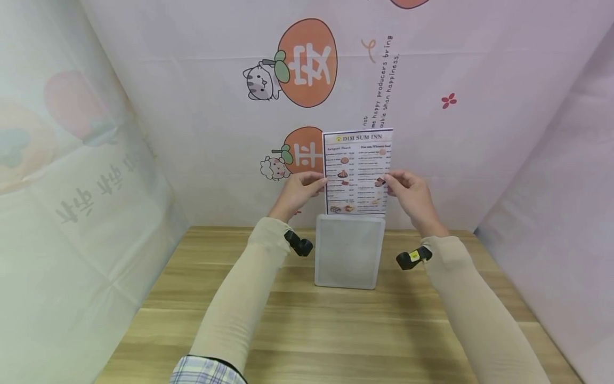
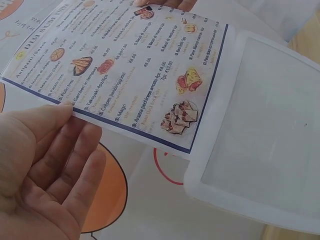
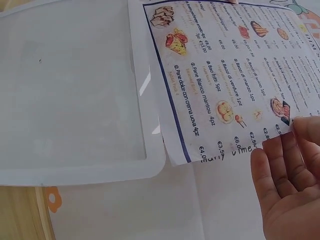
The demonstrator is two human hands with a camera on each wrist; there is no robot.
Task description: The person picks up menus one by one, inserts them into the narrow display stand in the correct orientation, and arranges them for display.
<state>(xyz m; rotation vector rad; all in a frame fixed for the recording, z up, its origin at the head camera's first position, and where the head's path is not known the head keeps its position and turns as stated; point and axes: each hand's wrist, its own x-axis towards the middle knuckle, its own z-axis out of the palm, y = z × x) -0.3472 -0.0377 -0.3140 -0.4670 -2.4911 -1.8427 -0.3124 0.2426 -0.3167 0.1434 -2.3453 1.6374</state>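
A printed menu sheet headed "DIM SUM INN" is held upright between both hands. My left hand pinches its left edge between thumb and fingers. On the opposite edge, my right hand pinches the paper at about the same height. Right below the sheet stands a white-framed display stand with a clear, blank panel. In the left wrist view the menu's bottom edge lies right at the top rim of the frame. The right wrist view shows the menu's lower corner overlapping that rim.
The stand rests on a wood-grain table. Behind it hangs a pale printed cloth, with more cloth on the left and right sides. Black wrist cameras sit on both forearms, near the stand's sides.
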